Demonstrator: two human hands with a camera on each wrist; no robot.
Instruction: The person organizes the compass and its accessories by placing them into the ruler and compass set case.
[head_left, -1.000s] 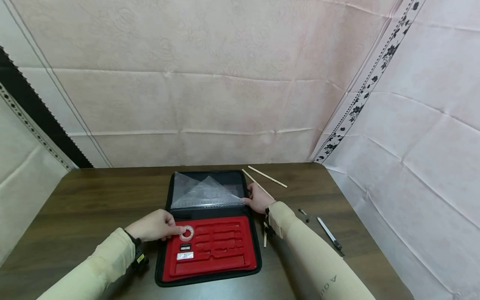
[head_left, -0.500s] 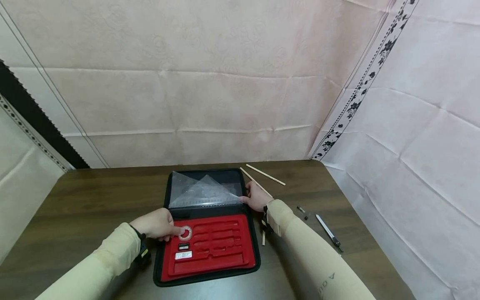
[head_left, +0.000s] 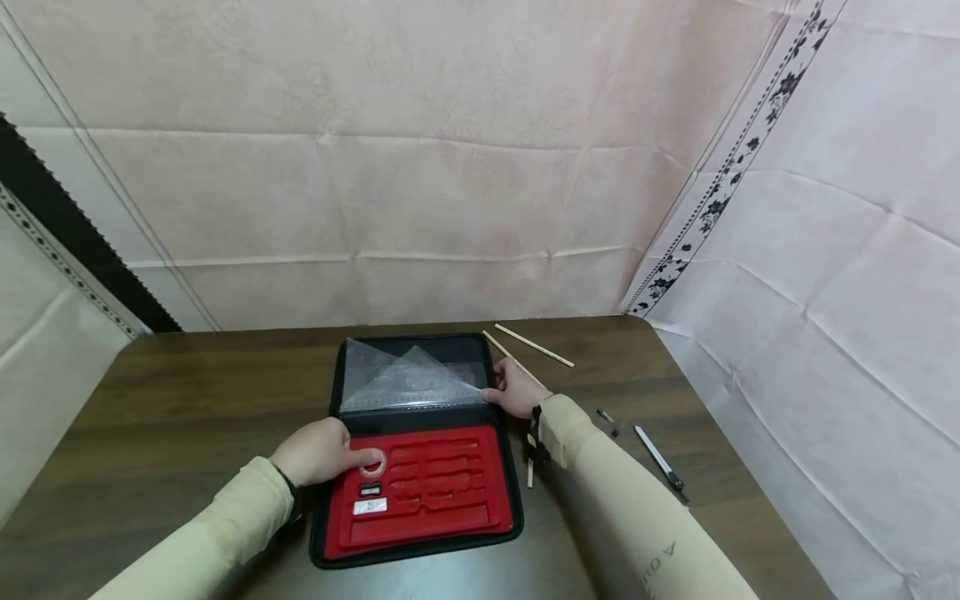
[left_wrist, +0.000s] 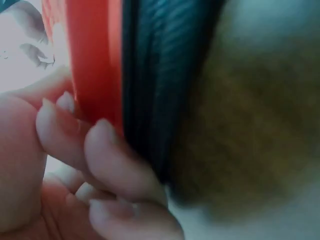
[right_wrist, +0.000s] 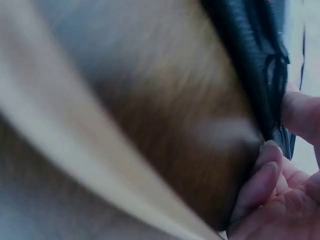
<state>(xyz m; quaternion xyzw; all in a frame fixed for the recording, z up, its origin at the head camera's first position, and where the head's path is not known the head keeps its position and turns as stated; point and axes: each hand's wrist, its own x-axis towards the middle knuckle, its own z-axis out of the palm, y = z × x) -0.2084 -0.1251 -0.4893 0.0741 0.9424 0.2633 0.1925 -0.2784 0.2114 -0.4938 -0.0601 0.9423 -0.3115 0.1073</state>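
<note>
An unfolded black zip case (head_left: 420,552) lies on the wooden table, with a red moulded tray (head_left: 450,525) in its near half. My left hand (head_left: 318,452) grips the case's left side; its thumb reaches over the tray onto a small roll of tape (head_left: 373,468), and its curled fingertips (left_wrist: 102,132) meet the tray and case edge. With my right hand (head_left: 517,392) I hold the lid's right edge, thumb on top and fingers (right_wrist: 267,175) curled against the zip edge. Clear plastic sheets with triangular shapes (head_left: 423,383) lie in the lid.
Two small labelled items, a black one (head_left: 371,489) and a white one (head_left: 370,506), sit in the tray. Thin wooden sticks (head_left: 534,345) lie around my right hand. Farther right are a utility knife (head_left: 658,457) and a small dark piece (head_left: 607,421).
My left hand has shifted slightly right and its thumb now covers more of the tape roll. The right hand and the case stay in place.
</note>
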